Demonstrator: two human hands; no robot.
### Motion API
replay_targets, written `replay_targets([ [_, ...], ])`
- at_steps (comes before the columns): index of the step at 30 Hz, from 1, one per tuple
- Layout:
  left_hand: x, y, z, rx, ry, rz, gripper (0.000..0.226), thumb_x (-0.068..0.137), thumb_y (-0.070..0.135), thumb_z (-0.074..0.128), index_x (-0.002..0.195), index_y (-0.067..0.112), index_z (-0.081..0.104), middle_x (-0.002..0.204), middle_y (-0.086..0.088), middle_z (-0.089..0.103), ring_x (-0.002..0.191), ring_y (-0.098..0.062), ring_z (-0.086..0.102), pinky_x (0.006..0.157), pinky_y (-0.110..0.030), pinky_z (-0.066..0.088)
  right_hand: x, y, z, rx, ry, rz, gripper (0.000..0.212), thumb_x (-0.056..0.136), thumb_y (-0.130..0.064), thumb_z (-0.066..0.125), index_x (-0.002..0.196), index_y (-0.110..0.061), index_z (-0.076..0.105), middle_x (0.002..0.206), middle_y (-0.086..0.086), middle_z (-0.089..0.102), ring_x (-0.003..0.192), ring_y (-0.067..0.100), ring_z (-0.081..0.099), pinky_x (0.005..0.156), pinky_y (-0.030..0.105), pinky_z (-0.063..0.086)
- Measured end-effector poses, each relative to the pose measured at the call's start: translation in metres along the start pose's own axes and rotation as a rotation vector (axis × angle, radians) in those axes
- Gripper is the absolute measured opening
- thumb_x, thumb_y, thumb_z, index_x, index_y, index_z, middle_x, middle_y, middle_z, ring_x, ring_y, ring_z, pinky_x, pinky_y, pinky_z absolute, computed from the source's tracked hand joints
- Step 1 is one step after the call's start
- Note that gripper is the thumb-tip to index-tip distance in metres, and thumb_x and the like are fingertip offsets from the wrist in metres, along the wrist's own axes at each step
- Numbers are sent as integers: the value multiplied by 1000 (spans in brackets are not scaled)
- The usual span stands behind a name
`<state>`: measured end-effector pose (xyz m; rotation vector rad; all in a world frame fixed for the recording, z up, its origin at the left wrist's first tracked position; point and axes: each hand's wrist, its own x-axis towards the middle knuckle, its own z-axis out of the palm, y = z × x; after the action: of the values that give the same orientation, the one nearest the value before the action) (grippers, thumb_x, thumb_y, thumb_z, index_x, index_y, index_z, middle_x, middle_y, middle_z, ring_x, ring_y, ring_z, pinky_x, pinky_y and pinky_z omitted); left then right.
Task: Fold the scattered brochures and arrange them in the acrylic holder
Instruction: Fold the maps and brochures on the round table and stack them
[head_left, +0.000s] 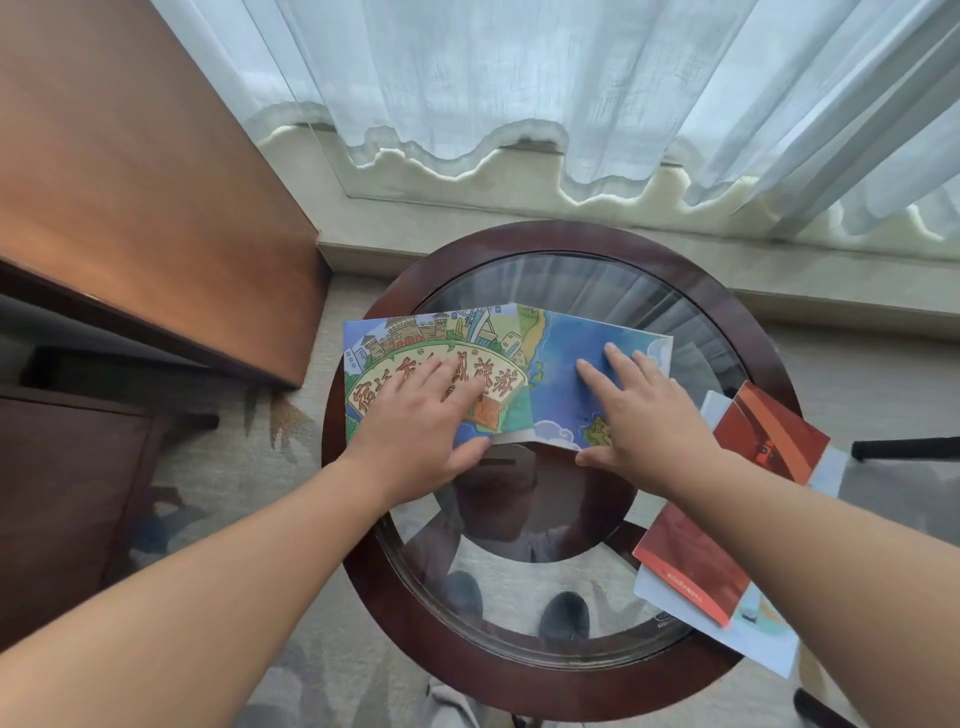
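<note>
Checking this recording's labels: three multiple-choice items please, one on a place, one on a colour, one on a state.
1. Where do the red brochures lie?
A. at the right edge of the table
B. on the floor
C. on the desk
2. What colour is the map brochure panel under the right hand?
A. blue
B. black
C. pink
3. How do the hands meet it?
A. both press flat
B. both crumple it
C. neither touches

Answers: 1 A, they sit by the right rim; 2 A, it shows painted sea; 3 A, the left hand and right hand lie on it with straight fingers.
</note>
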<state>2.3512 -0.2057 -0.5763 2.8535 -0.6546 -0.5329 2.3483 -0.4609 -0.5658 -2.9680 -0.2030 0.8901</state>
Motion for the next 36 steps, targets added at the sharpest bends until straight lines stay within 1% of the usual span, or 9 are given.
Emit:
replay_targets([
  [5,0,12,-6,-63,34,-62,62,91,42,31,145,13,44,152,-14,41,142,-30,35,114,-43,27,10,3,-15,31,46,10,98,71,-72,67,149,-28,27,163,8,11,148,30,14,118,49,20],
  [8,2,19,0,-38,29,-82,58,94,38,40,146,13,41,153,-16,38,143,-32,32,115,-47,25,31,5,-32,77,60,88,110,69,-67,72,153,-22,19,162,9,14,148,30,15,118,49,22],
  [12,4,22,1,-32,19,-105,62,91,41,35,147,13,41,154,-16,37,144,-31,31,115,-48,24,40,-1,-37,-28,30,92,103,62,-64,79,144,-21,32,134,9,40,127,31,41,107,47,35],
  [18,6,21,-1,-67,-3,-116,59,94,39,37,149,16,37,156,-14,34,145,-29,28,117,-46,20,37,-5,-35,-26,34,184,93,58,-64,82,124,-14,40,121,11,42,113,34,45,92,44,41],
  [23,6,20,-3,-92,-18,-129,57,97,41,34,149,17,37,157,-11,33,146,-27,27,117,-43,20,32,1,-30,236,-22,255,70,71,-45,84,114,-10,40,123,12,35,105,39,52,78,42,43],
  [26,7,19,-5,-136,-13,-140,52,101,39,39,148,17,38,157,-9,34,146,-25,26,118,-42,20,27,12,-24,346,28,249,44,85,-31,72,102,-14,35,111,12,51,87,32,52,66,36,37],
  [30,5,20,-10,-215,2,-154,48,103,36,37,147,18,40,157,-6,34,147,-21,25,119,-38,19,14,44,-24,544,162,235,20,92,-18,59,105,-21,44,100,4,56,88,28,54,74,37,43],
  [33,3,21,-14,-297,15,-166,46,104,32,36,147,18,42,156,-5,36,147,-18,25,120,-32,16,1,64,-32,794,203,205,22,93,-9,57,99,-29,50,99,11,64,84,29,60,77,43,53],
  [36,2,21,-17,-333,17,-176,45,105,32,35,147,18,42,156,-3,36,147,-17,25,118,-29,13,-9,72,-42,1009,138,181,30,95,-1,55,91,-31,54,95,17,64,69,29,61,53,32,54],
])
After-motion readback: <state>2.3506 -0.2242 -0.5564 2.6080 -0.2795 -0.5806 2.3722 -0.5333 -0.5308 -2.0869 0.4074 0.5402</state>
